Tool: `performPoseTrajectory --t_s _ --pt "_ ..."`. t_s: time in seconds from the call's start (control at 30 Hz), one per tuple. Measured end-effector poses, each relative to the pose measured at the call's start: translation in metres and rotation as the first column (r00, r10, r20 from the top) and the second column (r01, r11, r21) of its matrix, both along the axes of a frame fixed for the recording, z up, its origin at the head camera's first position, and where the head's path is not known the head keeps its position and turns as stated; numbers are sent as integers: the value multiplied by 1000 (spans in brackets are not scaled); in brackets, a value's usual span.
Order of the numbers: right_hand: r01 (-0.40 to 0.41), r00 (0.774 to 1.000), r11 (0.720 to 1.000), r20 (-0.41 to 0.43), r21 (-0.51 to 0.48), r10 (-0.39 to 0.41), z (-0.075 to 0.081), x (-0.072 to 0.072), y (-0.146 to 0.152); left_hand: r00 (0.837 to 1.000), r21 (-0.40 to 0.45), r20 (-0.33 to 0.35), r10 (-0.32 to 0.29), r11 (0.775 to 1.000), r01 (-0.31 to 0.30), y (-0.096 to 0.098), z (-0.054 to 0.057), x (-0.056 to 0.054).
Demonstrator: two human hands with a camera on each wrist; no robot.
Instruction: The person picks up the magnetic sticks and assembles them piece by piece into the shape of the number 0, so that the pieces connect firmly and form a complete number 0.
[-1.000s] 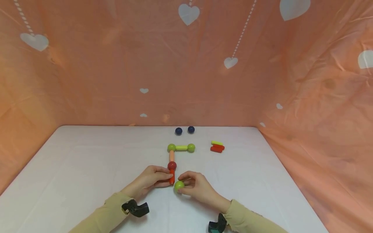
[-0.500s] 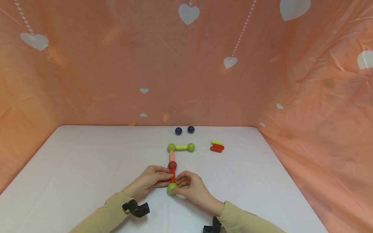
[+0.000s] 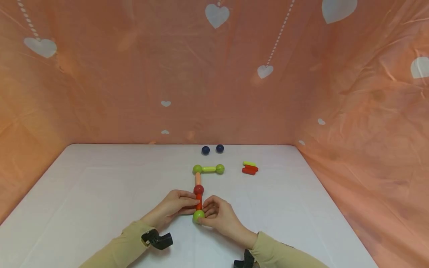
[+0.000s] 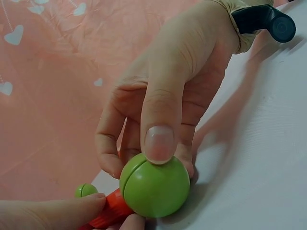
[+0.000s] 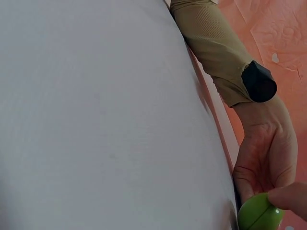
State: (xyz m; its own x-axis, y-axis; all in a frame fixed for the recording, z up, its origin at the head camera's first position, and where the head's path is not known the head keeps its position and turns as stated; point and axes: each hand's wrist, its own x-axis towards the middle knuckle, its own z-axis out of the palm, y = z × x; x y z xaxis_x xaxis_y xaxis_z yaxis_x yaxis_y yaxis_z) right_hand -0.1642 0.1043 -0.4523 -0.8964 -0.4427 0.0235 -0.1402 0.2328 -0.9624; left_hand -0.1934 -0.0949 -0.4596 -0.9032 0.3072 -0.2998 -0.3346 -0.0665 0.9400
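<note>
My left hand [image 3: 171,207] pinches a red rod [image 3: 199,201]. A red ball [image 3: 199,189] sits at the rod's far end, and a green ball [image 3: 197,216] meets its near end. My right hand [image 3: 226,220] grips that green ball; in the left wrist view, its thumb presses the grooved green ball [image 4: 156,189] against the red rod [image 4: 112,211]. Beyond the red ball run a peach rod [image 3: 198,178], another green ball [image 3: 197,169], a yellow-green rod [image 3: 209,169] and a third green ball [image 3: 219,169], forming a corner. The right wrist view partly cuts off the held ball [image 5: 260,213].
Two dark blue balls [image 3: 205,150] lie near the far edge of the white table [image 3: 110,178]. To the right is a small group of red rods [image 3: 249,170] with a yellow-green rod [image 3: 249,163]. A peach curtain [image 3: 184,74] with white hearts hangs behind.
My right hand has moved left with the green ball, from beside the red rod to its near end. Little has changed over the last half second. The left hand has stayed on the rod.
</note>
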Motion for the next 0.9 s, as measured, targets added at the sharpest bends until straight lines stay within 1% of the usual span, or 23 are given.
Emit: performPoseTrajectory --t_s 0.17,0.23,0.33,0.47,0.57,0.67,0.8,0.9 --pt "-35 999 999 -35 -4 35 0 -2 1 1000 -3 9 0 1000 0 -1 2 0" --pt "-47 998 999 -36 0 47 2 -2 1 1000 -6 15 3 1000 -3 -1 3 1" --pt "-65 997 997 -34 40 66 6 -5 4 1000 -8 16 6 1000 -6 -1 4 1" --pt "-99 993 991 -60 93 105 36 -5 11 999 -21 37 16 1000 -15 0 4 0" --pt "-111 988 990 -97 87 120 59 -7 20 997 -51 62 38 998 -35 1 5 0" --pt "-104 982 993 -153 61 112 65 -17 32 995 -70 78 56 996 -51 2 7 1" --pt "-47 968 998 -246 39 55 70 -33 48 994 -66 90 69 996 -63 2 9 2" --pt "10 945 999 -327 47 6 71 -47 62 993 -62 96 75 996 -69 2 10 1"
